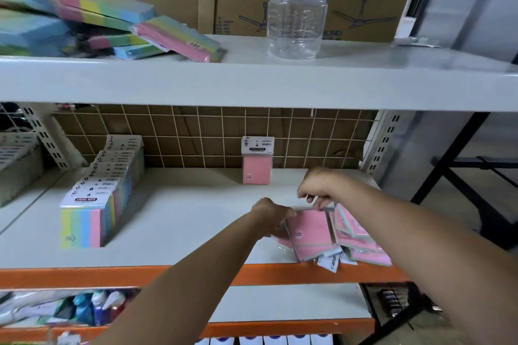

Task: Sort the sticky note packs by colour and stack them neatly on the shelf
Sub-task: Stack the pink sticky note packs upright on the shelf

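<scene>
Both hands in the heap of pink packs (311, 230) at the middle shelf's (182, 221) front right edge, left hand (270, 214) gripping one, right hand (316, 190) pinching its top; light, stiff, slick-wrapped, probably best held by the side edges.

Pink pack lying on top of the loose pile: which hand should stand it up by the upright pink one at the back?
Left, probably. The left hand already grips the top pink pack at its edge, with open shelf towards the upright pink pack. The right hand is at the pile's far edge.

Even bright indoor light, soft shadows, wide-angle bowing at edges, blur esp. top-left.
</scene>
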A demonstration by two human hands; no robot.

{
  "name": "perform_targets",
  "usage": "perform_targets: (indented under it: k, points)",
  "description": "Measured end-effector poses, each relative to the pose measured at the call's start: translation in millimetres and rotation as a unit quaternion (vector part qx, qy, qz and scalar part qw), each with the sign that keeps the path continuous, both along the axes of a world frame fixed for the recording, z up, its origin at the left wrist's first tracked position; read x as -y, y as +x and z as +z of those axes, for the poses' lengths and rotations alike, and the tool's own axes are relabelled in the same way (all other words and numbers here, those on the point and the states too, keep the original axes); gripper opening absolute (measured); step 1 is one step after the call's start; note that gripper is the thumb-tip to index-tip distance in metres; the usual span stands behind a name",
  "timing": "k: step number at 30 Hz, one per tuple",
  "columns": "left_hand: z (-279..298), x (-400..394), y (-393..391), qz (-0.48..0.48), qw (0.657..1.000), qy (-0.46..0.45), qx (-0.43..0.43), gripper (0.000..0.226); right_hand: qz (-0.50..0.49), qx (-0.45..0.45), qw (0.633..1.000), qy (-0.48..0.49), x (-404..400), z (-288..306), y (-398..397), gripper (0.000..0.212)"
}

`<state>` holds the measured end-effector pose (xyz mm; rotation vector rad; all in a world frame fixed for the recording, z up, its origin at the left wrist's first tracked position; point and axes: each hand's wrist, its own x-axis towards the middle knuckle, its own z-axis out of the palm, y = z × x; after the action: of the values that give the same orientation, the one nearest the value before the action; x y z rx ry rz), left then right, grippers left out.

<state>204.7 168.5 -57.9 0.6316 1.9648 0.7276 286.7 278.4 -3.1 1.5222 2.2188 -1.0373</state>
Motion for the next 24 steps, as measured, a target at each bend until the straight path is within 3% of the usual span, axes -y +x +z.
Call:
perform_targets:
  k: [4,14,18,24]
  points:
    - [6,12,23,-0.018,0.999,-0.031,0.029,0.043,-0.036,-0.002,0.999,-0.037,7,-3,8,0.013]
    - [5,24,17,-0.054,0.998,0.000,0.022,0.038,-0.014,-0.033,0.999,-0.002,17,-1,11,0.018]
    - [3,32,-5,-0.045,0.993,0.089,0.058,0.023,0.007,-0.029,0.999,0.034,14,0,2,0.018]
    - [6,36,-36,0.060,0.981,0.178,0.041,0.020,0.038,0.006,0.989,0.141,15,-1,-16,0.022]
